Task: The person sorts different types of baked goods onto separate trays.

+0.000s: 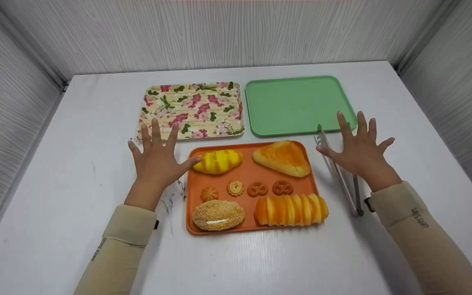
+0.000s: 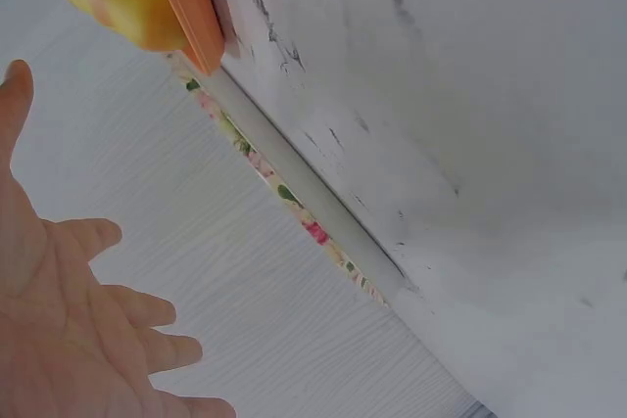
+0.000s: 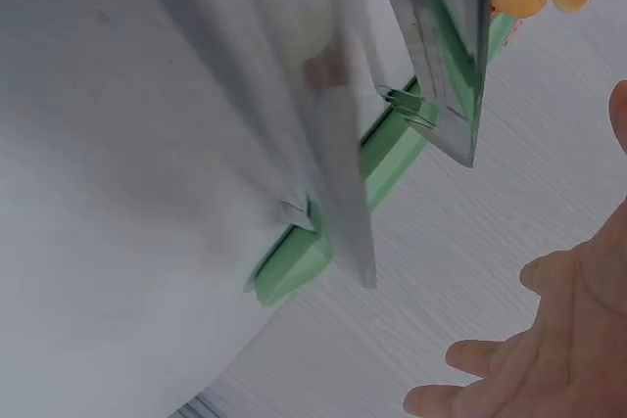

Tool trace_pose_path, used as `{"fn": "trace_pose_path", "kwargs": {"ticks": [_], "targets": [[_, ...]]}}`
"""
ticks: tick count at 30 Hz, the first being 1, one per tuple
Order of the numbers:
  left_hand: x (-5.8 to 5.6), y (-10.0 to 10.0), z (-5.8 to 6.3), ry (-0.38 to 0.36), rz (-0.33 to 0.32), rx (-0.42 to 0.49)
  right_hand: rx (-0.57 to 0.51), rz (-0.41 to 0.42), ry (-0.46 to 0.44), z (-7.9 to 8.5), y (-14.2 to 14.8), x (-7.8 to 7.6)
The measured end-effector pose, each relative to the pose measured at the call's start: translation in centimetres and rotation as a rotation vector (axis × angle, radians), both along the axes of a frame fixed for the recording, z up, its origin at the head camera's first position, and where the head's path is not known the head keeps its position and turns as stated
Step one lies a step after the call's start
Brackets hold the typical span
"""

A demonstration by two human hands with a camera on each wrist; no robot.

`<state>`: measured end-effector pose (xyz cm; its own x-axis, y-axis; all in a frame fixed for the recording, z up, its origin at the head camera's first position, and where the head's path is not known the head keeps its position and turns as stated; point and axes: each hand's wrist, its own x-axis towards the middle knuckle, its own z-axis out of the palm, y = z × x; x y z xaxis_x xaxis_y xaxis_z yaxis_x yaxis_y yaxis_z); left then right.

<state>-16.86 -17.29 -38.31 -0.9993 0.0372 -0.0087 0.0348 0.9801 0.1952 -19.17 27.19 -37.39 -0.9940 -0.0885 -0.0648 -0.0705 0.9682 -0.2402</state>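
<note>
My left hand (image 1: pixel 157 159) is spread above the table, left of an orange tray (image 1: pixel 248 174), its thumb overlapping a yellow striped bread (image 1: pixel 219 161) in the head view. Fingers splayed, my right hand (image 1: pixel 361 153) hovers over metal tongs (image 1: pixel 344 184) that lie right of the tray. Neither hand holds anything. On the orange tray are also a triangular bread (image 1: pixel 283 159), a ridged loaf (image 1: pixel 291 210), a sesame-covered bun (image 1: pixel 218 215) and several small cookies, two of them pretzel-shaped (image 1: pixel 257 189). The right wrist view shows the tongs (image 3: pixel 338 144) close up, their arms apart.
Behind the orange tray stand a floral tray (image 1: pixel 195 110) on the left and a green tray (image 1: pixel 297 104) on the right, side by side. The tongs' tips reach the green tray's front edge. Pale wood-grain walls (image 1: pixel 219 32) enclose the white table (image 1: pixel 236 262) at the back and sides.
</note>
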Motion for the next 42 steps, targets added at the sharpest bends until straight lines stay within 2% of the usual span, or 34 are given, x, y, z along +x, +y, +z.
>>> {"fn": "trace_pose_path", "kwargs": {"ticks": [10,19,27,30,34,42], "targets": [[0.3,-0.8,-0.9,-0.001,-0.014,-0.027,0.003,-0.040,-0.036,-0.3,1.8,0.7],[1.0,-1.1,-1.4,-0.001,-0.040,-0.031,0.016,-0.075,-0.089,-0.7,2.5,1.3],[1.5,-1.2,-1.8,-0.041,-0.067,-0.035,-0.083,-0.088,-0.146,-1.1,3.0,1.8],[1.7,-1.2,-2.1,-0.052,-0.090,-0.048,-0.111,-0.093,-0.192,-1.1,3.1,2.0],[1.9,-1.2,-2.2,-0.088,-0.126,-0.056,-0.132,-0.095,-0.252,-1.3,3.2,2.4],[2.3,-1.4,-2.3,-0.168,-0.168,-0.067,-0.191,-0.067,-0.310,-1.7,3.0,2.8]]}}
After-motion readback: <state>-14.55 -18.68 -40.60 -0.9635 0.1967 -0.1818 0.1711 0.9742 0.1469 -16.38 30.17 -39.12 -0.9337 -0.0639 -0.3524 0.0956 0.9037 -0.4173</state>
